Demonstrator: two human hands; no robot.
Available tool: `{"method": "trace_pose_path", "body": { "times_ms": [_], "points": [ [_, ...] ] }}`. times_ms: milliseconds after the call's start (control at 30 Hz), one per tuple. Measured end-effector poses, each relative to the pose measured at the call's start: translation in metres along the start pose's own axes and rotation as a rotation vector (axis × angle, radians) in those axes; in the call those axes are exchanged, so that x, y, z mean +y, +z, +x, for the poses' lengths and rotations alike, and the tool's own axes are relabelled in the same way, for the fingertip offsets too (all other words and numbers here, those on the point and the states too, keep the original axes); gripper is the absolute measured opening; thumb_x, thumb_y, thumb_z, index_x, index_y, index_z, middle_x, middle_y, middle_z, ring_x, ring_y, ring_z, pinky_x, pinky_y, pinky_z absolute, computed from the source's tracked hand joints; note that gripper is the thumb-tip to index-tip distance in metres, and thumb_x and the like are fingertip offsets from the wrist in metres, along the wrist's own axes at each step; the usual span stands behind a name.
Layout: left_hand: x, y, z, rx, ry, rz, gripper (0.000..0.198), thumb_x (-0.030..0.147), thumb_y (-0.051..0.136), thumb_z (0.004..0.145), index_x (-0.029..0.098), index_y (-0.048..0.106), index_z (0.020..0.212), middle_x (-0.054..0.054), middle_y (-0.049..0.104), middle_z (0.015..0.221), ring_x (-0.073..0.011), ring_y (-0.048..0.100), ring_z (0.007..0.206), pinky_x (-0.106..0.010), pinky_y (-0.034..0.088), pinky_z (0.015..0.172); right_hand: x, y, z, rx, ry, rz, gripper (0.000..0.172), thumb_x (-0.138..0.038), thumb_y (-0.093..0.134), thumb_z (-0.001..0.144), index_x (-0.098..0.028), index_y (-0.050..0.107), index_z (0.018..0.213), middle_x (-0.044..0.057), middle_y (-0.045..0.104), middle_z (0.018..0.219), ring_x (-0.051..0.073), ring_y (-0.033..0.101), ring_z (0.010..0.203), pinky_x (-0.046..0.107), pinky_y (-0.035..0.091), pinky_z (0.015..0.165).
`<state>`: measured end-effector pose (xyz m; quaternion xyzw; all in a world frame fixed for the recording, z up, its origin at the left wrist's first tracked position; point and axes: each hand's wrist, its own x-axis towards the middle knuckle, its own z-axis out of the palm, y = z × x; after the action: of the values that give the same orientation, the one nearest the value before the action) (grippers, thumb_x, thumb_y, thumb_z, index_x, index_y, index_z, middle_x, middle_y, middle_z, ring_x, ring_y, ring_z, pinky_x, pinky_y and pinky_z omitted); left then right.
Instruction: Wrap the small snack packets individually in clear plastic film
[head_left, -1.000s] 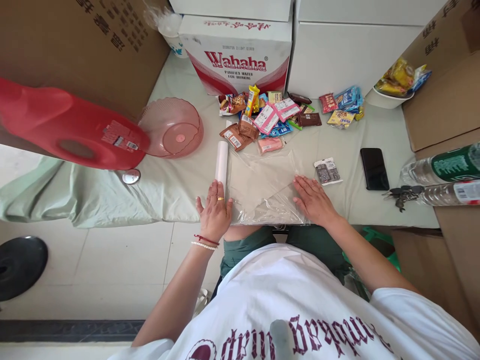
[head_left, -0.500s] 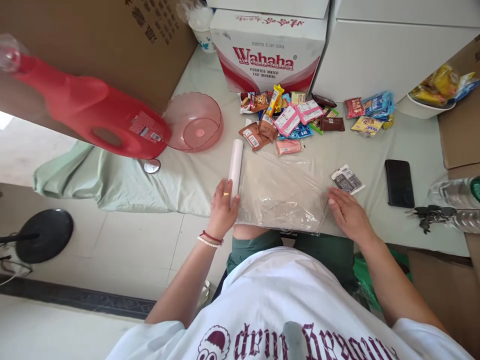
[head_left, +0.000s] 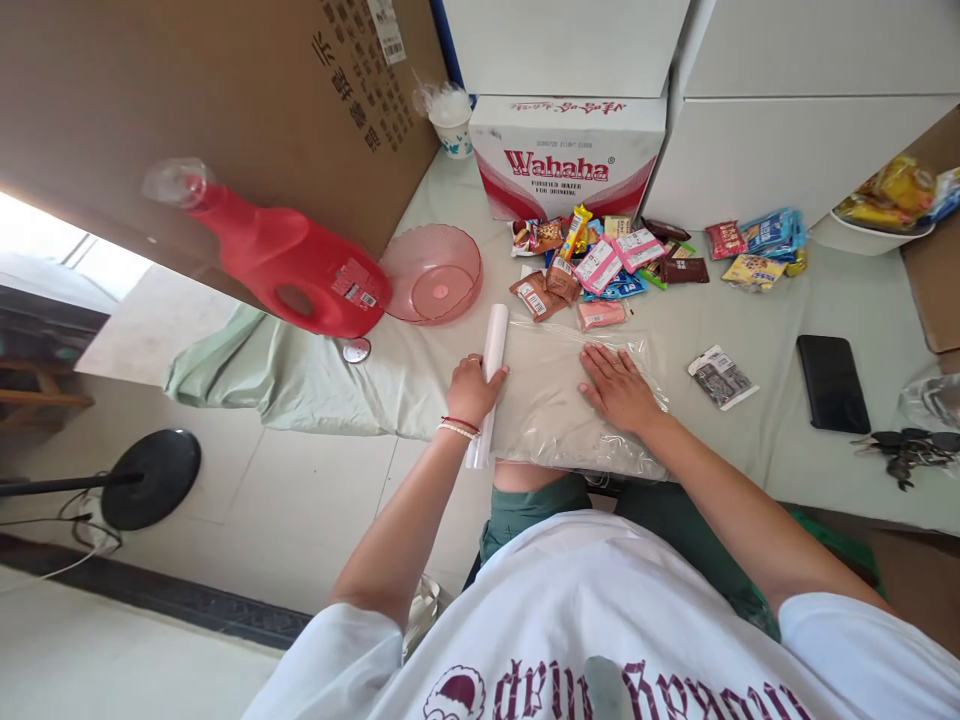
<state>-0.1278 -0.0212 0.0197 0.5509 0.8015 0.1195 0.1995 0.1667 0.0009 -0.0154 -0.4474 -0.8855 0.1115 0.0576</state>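
Observation:
My left hand (head_left: pixel 475 390) is closed around a white roll of plastic wrap (head_left: pixel 495 335), thumb on the right side and fingers on the left. From the roll, a clear sheet of film (head_left: pixel 544 400) stretches rightward over the table, wrinkled along its front edge. My right hand (head_left: pixel 621 390) lies flat on that sheet, palm down, fingers extended toward the upper left. Just behind the film sits a heap of wrapped snacks (head_left: pixel 600 262), with a pink packet (head_left: pixel 602 314) closest to the sheet. Right of the right hand lies a small grey-and-white sachet (head_left: pixel 723 377).
A pink clear bowl (head_left: pixel 435 292) and a red jug (head_left: pixel 292 275) stand at left. Behind the snacks is a Wahaha carton (head_left: pixel 566 165). A phone (head_left: pixel 834 383), keys (head_left: pixel 911 450) and a white tub of packets (head_left: pixel 870 235) are at right.
My right hand has moved left from the sheet's right edge and now lies flat on the film. My left hand stays on the roll. The camera view has shifted.

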Motion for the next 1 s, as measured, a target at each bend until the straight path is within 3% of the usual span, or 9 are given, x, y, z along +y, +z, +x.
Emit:
{"method": "trace_pose_path", "body": {
  "times_ms": [133, 333, 400, 533, 700, 867, 1000],
  "points": [
    [-0.008, -0.012, -0.002, -0.073, -0.018, -0.110, 0.033, 0.047, 0.063, 0.094, 0.018, 0.059, 0.108, -0.014, 0.070, 0.110, -0.0308, 0.068, 0.104, -0.042, 0.053, 0.093, 0.016, -0.001, -0.012, -0.001, -0.043, -0.013, 0.064, -0.045, 0.028, 0.112, -0.015, 0.034, 0.167, 0.013, 0.033, 0.174, 0.030, 0.029, 0.162, 0.058, 0.019, 0.133],
    [-0.002, -0.027, -0.009, -0.125, -0.064, -0.308, 0.017, 0.039, 0.051, 0.102, 0.023, 0.051, 0.099, -0.007, 0.070, 0.089, -0.0252, 0.071, 0.084, -0.037, 0.052, 0.080, 0.021, -0.003, -0.015, 0.015, -0.062, -0.038, 0.062, -0.045, 0.029, 0.112, -0.016, 0.036, 0.167, 0.011, 0.035, 0.173, 0.029, 0.031, 0.161, 0.057, 0.020, 0.133],
    [-0.001, -0.029, -0.014, -0.160, -0.090, -0.347, 0.017, 0.040, 0.046, 0.105, 0.024, 0.050, 0.099, -0.003, 0.069, 0.078, -0.0243, 0.071, 0.074, -0.036, 0.052, 0.074, 0.020, -0.003, -0.015, 0.021, -0.066, -0.045, 0.062, -0.045, 0.029, 0.112, -0.016, 0.037, 0.166, 0.011, 0.035, 0.173, 0.029, 0.032, 0.161, 0.057, 0.020, 0.133],
    [-0.005, -0.031, -0.025, -0.114, -0.116, -0.292, 0.030, 0.050, 0.042, 0.107, 0.026, 0.050, 0.092, -0.002, 0.067, 0.067, -0.0258, 0.071, 0.072, -0.036, 0.050, 0.072, 0.020, -0.004, -0.016, 0.017, -0.090, -0.044, 0.060, -0.045, 0.028, 0.112, -0.018, 0.039, 0.166, 0.009, 0.038, 0.172, 0.028, 0.034, 0.160, 0.056, 0.021, 0.132],
    [-0.013, -0.025, -0.037, -0.050, -0.163, -0.169, 0.029, 0.050, 0.040, 0.107, 0.025, 0.053, 0.100, -0.004, 0.070, 0.068, -0.0298, 0.075, 0.078, -0.038, 0.050, 0.074, 0.019, -0.006, -0.016, 0.013, -0.129, -0.034, 0.060, -0.042, 0.030, 0.112, -0.020, 0.035, 0.168, 0.009, 0.038, 0.171, 0.026, 0.035, 0.160, 0.055, 0.022, 0.132],
    [-0.009, -0.002, -0.049, 0.025, -0.248, -0.022, 0.033, 0.045, 0.040, 0.107, 0.017, 0.057, 0.110, -0.020, 0.077, 0.094, -0.0371, 0.076, 0.096, -0.043, 0.052, 0.078, 0.019, -0.007, -0.018, 0.017, -0.181, -0.025, 0.059, -0.039, 0.030, 0.112, -0.019, 0.035, 0.167, 0.009, 0.039, 0.171, 0.026, 0.037, 0.159, 0.054, 0.024, 0.132],
    [-0.017, 0.005, -0.049, 0.083, -0.312, 0.012, 0.036, 0.048, 0.045, 0.106, 0.016, 0.061, 0.110, -0.018, 0.077, 0.096, -0.0348, 0.077, 0.097, -0.040, 0.055, 0.081, 0.023, -0.005, -0.019, 0.052, -0.215, -0.015, 0.060, -0.037, 0.033, 0.111, -0.018, 0.035, 0.168, 0.010, 0.043, 0.169, 0.028, 0.040, 0.157, 0.056, 0.027, 0.130]
  ]
}}
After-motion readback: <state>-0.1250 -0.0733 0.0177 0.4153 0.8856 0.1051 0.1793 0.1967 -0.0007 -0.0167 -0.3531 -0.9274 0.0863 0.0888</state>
